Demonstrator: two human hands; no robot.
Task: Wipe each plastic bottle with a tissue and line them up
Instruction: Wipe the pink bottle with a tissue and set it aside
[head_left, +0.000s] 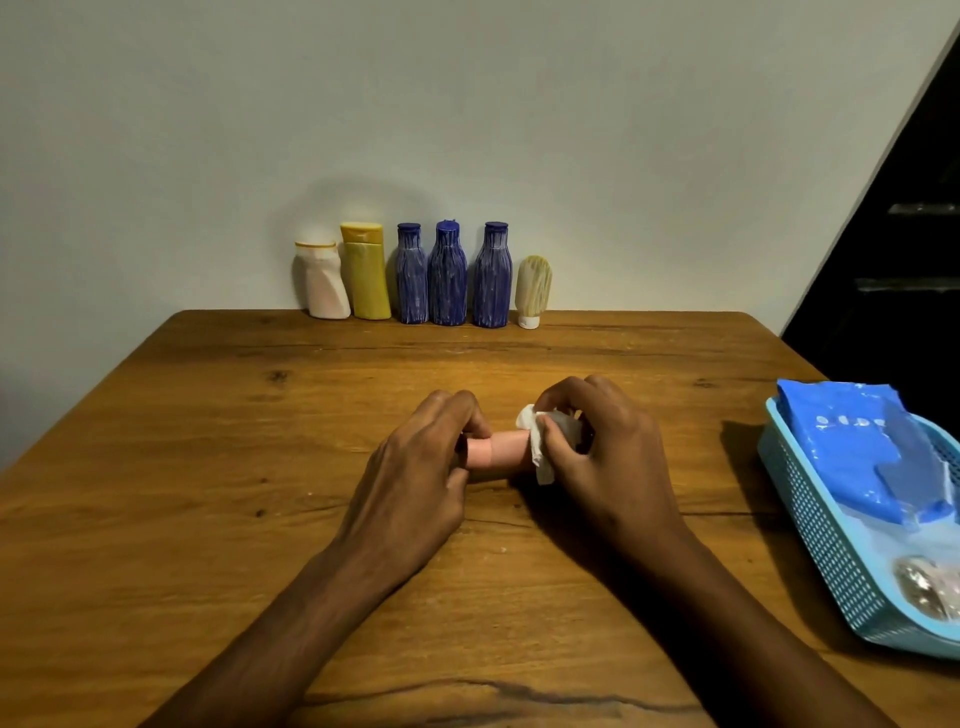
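A small pink bottle (501, 451) lies sideways just above the wooden table (208, 467) at its middle. My left hand (415, 478) grips the bottle's left end. My right hand (602, 457) holds a crumpled white tissue (540, 441) wrapped around the bottle's right end, which is hidden. Along the wall at the back stand several bottles in a row: a white one (322, 280), a yellow one (366, 273), three blue ones (448, 275), and a small cream tube (533, 291) standing on its cap.
A light blue perforated basket (810, 519) sits at the table's right edge, holding a blue tissue pack (862, 447) and a shiny crumpled wrapper (924, 587). A dark shelf or stair rises behind it at the right.
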